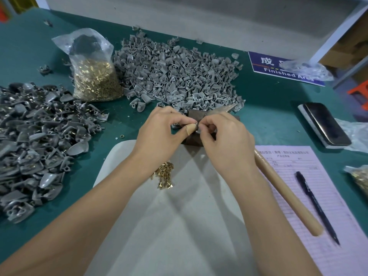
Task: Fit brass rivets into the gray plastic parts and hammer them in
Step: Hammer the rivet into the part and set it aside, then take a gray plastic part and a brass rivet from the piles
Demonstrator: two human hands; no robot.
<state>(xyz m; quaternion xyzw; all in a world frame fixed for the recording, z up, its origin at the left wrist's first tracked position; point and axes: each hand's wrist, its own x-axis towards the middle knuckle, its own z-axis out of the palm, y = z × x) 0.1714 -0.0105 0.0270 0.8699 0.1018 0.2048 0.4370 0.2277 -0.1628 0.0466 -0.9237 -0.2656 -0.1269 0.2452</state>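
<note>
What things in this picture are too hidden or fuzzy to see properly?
All from the head view:
- Small part pinched between left hand and right hand: fingers cover it; rivet unclear.
- Hammer head: behind the right hand; only the wooden handle shows.
- Blue sign: a crumpled clear bag hides part of the lettering.
- Pink form: print too small to read.
- Second rivet bag: cut off by the right edge.

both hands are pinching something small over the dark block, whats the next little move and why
Probably seat the piece on the dark block and reach the right hand for the hammer handle. Both the left hand and the right pinch a small gray part right above the block, so fitting looks nearly done, though the rivet itself is hidden. The hammer lies unheld beside the right forearm.
</note>
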